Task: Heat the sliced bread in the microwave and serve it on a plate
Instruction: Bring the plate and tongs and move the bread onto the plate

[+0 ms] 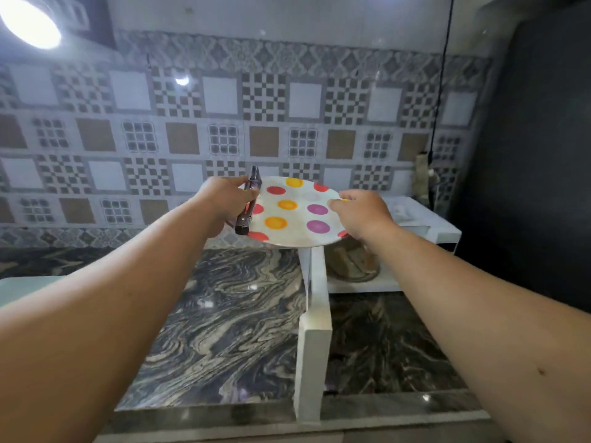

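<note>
Both arms are stretched way out over the marble counter (230,314), holding a polka-dot plate (295,215) up in the air, tilted toward the camera. Left hand (224,199) grips the plate's left rim and has a pair of metal tongs (249,203) pinned against it too. Right hand (361,215) pinches the right rim. Bread (351,263) sits inside the open white microwave (425,225), right below the plate, door (315,330) swung out.
</note>
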